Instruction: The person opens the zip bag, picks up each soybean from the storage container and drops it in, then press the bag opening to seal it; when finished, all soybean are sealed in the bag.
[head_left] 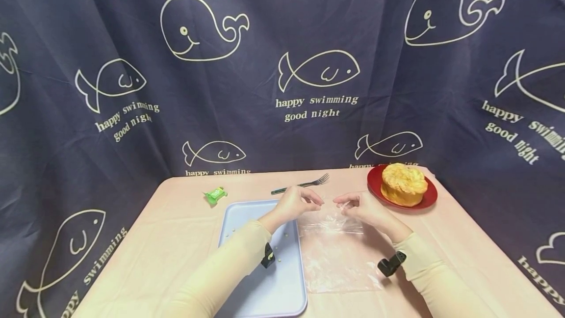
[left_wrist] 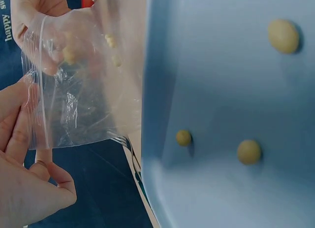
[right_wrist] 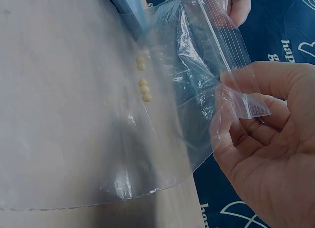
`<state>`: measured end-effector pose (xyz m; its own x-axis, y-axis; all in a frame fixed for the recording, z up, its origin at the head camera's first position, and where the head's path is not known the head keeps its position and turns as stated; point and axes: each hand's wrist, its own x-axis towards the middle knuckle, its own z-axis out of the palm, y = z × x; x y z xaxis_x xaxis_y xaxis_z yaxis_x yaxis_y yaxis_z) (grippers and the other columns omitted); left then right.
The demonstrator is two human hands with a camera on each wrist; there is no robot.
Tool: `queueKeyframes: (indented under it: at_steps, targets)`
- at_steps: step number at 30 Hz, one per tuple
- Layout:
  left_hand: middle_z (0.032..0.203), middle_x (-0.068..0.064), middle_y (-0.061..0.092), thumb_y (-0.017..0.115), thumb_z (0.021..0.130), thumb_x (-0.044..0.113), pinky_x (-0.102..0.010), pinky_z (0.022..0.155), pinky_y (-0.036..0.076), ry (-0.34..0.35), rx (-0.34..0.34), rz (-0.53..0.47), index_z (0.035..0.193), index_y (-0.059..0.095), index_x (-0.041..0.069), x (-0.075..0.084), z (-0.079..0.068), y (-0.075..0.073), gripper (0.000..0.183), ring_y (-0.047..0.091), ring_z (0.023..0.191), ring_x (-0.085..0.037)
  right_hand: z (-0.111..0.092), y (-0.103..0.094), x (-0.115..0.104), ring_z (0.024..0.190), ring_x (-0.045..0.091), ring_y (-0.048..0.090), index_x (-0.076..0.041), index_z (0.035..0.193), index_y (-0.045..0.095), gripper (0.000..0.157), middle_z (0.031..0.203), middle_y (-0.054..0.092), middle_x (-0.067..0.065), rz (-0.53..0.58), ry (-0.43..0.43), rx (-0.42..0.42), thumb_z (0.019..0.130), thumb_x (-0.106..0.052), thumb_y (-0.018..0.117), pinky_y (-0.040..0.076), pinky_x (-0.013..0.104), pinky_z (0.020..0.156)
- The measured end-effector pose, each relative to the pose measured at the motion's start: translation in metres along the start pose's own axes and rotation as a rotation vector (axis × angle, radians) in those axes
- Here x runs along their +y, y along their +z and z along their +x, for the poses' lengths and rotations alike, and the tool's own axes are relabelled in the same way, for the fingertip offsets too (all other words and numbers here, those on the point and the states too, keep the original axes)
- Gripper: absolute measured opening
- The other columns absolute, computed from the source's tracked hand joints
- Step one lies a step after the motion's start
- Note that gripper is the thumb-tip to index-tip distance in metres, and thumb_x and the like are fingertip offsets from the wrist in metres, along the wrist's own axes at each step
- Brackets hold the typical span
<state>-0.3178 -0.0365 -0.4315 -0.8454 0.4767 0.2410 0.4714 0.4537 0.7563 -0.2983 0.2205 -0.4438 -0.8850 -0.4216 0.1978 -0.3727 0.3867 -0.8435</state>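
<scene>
A clear zip bag (head_left: 340, 264) hangs between the two hands above the table, its zip strip along the upper edge. Several pale yellow beans (right_wrist: 143, 88) lie inside, lined up in the right wrist view. My left hand (head_left: 297, 203) pinches the zip edge at one side, fingers and thumb bent. At the other side my right hand (head_left: 364, 207) holds the same edge between thumb and fingers. Left of the bag is a light blue tray (head_left: 260, 288), with several loose beans (left_wrist: 284, 36) scattered on it.
Behind the hands lies a fork (head_left: 311, 183) with a dark handle. A round bread (head_left: 403, 188) sits on a red plate (head_left: 374, 188) at the back right. A small green packet (head_left: 216, 195) lies at the back left. A dark patterned curtain (head_left: 265, 126) hangs behind the table.
</scene>
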Motion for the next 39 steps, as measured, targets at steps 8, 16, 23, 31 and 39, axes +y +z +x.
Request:
queueKeyframes:
  at_steps: [8,16,23,31,39]
  targets:
    - [0.094,0.014,0.074,0.083,0.085,0.014,-0.029,0.078,0.053,-0.006,0.019,-0.045,0.095,0.080,0.019,-0.006,-0.007,-0.009,0.012,0.064,0.088,-0.007,0.001,0.000,-0.001,0.083,0.026,0.065,0.012,0.120,0.067,0.035,0.107,0.070,0.027,0.013,0.027,0.002,0.085,0.010,0.069,0.052,0.024,0.063]
    - [0.087,0.009,0.073,0.082,0.086,0.011,-0.031,0.080,0.055,0.011,0.088,-0.042,0.092,0.078,0.014,-0.026,-0.024,-0.036,0.007,0.067,0.083,-0.009,0.002,0.004,0.000,0.085,0.028,0.066,0.014,0.119,0.067,0.033,0.111,0.071,0.026,0.032,0.045,0.017,0.086,0.009,0.069,0.050,0.022,0.062]
    - [0.084,0.006,0.072,0.083,0.085,0.011,-0.029,0.078,0.053,-0.038,0.055,0.002,0.094,0.079,0.009,-0.046,-0.043,-0.060,0.010,0.065,0.079,-0.008,0.002,0.003,-0.002,0.084,0.026,0.066,0.013,0.119,0.068,0.034,0.108,0.072,0.024,0.013,0.021,0.016,0.085,0.009,0.070,0.051,0.022,0.062]
    - [0.080,0.001,0.074,0.082,0.084,0.004,-0.026,0.073,0.051,-0.100,-0.078,0.013,0.094,0.079,0.004,-0.061,-0.063,-0.071,0.011,0.065,0.074,-0.008,0.002,0.004,-0.001,0.084,0.026,0.065,0.014,0.119,0.067,0.034,0.107,0.072,0.025,0.031,0.022,0.006,0.086,0.008,0.070,0.051,0.022,0.062]
    - [0.078,0.006,0.074,0.085,0.082,0.009,-0.023,0.068,0.049,-0.068,-0.195,0.091,0.092,0.080,0.009,-0.056,-0.061,-0.051,0.010,0.063,0.071,-0.004,0.004,0.007,0.002,0.082,0.027,0.063,0.015,0.119,0.066,0.034,0.107,0.072,0.024,-0.013,0.038,0.017,0.086,0.010,0.069,0.049,0.021,0.060]
